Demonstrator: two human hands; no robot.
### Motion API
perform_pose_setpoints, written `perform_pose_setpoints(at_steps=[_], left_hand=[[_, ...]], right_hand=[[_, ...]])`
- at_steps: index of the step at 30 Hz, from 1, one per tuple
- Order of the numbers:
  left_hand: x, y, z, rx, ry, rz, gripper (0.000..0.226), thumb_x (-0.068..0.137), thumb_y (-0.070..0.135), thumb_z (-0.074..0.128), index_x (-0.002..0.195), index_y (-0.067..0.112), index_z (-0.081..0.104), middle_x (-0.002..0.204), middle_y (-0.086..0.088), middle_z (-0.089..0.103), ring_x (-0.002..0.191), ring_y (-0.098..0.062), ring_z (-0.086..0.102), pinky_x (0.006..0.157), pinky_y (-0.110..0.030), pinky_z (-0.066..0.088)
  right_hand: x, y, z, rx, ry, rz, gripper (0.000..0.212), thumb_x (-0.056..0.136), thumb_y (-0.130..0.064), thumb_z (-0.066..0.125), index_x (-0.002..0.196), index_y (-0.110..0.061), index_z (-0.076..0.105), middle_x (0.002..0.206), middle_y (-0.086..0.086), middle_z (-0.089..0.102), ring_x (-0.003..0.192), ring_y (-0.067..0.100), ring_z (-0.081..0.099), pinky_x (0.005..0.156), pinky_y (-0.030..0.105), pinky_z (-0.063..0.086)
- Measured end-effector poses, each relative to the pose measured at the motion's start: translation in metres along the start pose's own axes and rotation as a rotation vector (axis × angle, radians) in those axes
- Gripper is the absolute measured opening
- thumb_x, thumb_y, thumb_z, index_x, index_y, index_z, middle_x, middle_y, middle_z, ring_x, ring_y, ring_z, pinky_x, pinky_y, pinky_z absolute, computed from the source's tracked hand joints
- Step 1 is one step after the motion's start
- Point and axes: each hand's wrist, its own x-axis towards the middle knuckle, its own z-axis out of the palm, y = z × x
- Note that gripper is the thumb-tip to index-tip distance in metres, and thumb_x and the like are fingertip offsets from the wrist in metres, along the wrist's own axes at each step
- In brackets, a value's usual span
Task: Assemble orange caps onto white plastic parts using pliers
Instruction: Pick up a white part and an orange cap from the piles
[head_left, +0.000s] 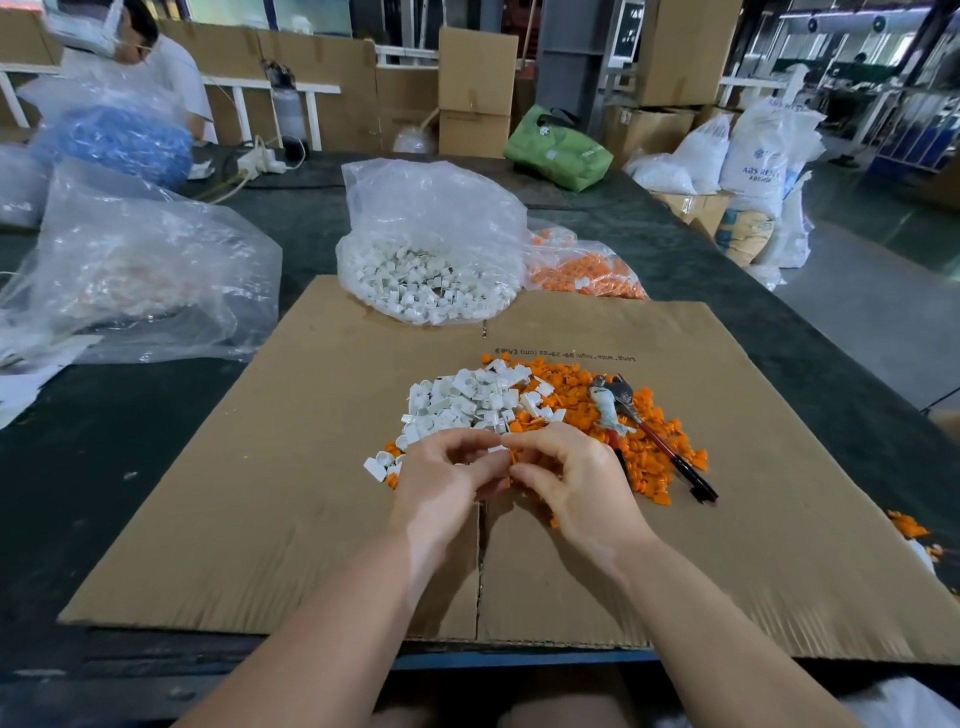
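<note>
Both forearms come in from the bottom edge, hands meeting over the near edge of the parts heap. Left hand (441, 475) and right hand (563, 475) have fingers curled, fingertips together, pinching one small white plastic part (497, 449) between them. Whether an orange cap is in that pinch too: cannot tell, fingers cover it.

Everything sits on a flattened cardboard sheet (291, 499) laid on the dark surface (104, 467). Just beyond the hands: loose heap of white plastic parts (462, 400) on the left, orange caps (649, 447) on the right, the two mixed where they meet. Pliers (636, 426) lie on the orange caps, just right of the right hand, untouched, handles toward the near right.

Far edge of the cardboard: open clear bag of white parts (431, 265); touching it on the right, a bag of orange caps (582, 267). Left, a crumpled clear bag (140, 270) on the surface. A few orange caps (906, 525) at the right edge of the surface.

Far back: green bag (556, 148), cardboard boxes (475, 88), white sacks (753, 156) on the floor, another person (171, 67) at upper left behind a bag of blue parts (114, 143).
</note>
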Motion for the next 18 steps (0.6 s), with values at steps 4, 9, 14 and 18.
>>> perform_pose_setpoints(at_steps=[4,9,14,18], left_hand=[[0.0,-0.001,0.003,0.015,0.011,0.019,0.015,0.078,-0.005,0.07,0.082,0.009,0.071,0.073,-0.011,0.063,0.064,-0.018,0.065,0.066,-0.025,0.058],[0.004,0.0,0.004,0.036,0.033,0.004,0.015,0.076,-0.005,0.071,0.086,0.007,0.071,0.073,-0.012,0.064,0.061,-0.018,0.065,0.057,-0.021,0.054],[0.008,0.002,0.007,0.06,0.06,-0.006,0.018,0.076,-0.005,0.072,0.089,0.006,0.069,0.067,-0.007,0.062,0.054,-0.015,0.064,0.054,-0.021,0.053],[0.012,0.005,0.007,0.108,0.063,0.027,0.018,0.077,-0.004,0.072,0.085,0.011,0.069,0.072,-0.009,0.061,0.055,-0.014,0.064,0.054,-0.016,0.051]], right_hand=[[-0.001,-0.001,-0.002,0.002,0.005,-0.024,0.031,0.085,0.0,0.064,0.106,-0.021,0.071,0.086,-0.012,0.06,0.084,0.0,0.056,0.073,0.008,0.043],[0.0,0.002,-0.003,-0.031,0.001,-0.055,0.032,0.085,-0.003,0.065,0.111,-0.021,0.069,0.085,-0.016,0.057,0.083,-0.003,0.054,0.074,0.009,0.043],[0.01,0.019,-0.015,-0.3,0.207,0.18,0.042,0.089,-0.022,0.061,0.13,-0.019,0.053,0.125,0.0,0.05,0.118,0.015,0.04,0.095,0.021,0.03],[0.02,0.033,-0.033,-0.626,0.252,0.591,0.041,0.093,-0.036,0.044,0.128,-0.014,0.044,0.129,0.011,0.045,0.119,0.031,0.038,0.096,0.044,0.03]])
